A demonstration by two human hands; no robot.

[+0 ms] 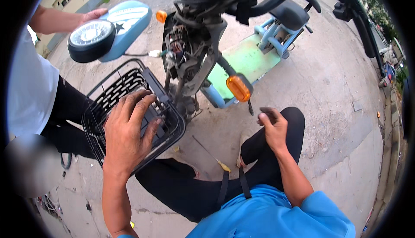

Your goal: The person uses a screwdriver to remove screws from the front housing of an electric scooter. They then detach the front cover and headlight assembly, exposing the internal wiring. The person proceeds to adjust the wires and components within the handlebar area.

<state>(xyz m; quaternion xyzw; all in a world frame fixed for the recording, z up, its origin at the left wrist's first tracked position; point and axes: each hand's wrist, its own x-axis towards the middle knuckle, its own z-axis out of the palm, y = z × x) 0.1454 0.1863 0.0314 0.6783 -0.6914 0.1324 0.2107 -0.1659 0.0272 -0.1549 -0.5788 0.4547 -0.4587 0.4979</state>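
The scene is outdoors on a pale, cracked concrete pavement [337, 78], rough and stained, with a kerb and greenery along the right edge and a light building wall at the upper left. An electric scooter [242, 61] stands on it, its front cover removed so that tangled wiring and a grey metal steering column show; it has a light green footboard, a black padded seat and glossy orange turn signals. The person's left hand [127, 130] lies spread, fingers apart, on a black plastic front basket [108, 91] of open lattice, which sits tilted just in front of the column. The right hand [272, 123] hovers above the person's black-trousered knee with fingers loosely curled; whether it holds anything cannot be told. At the upper left another person's hand [93, 15] grips a smooth light-blue headlight housing [110, 30] with a round lamp, joined to the scooter by a thin cable.
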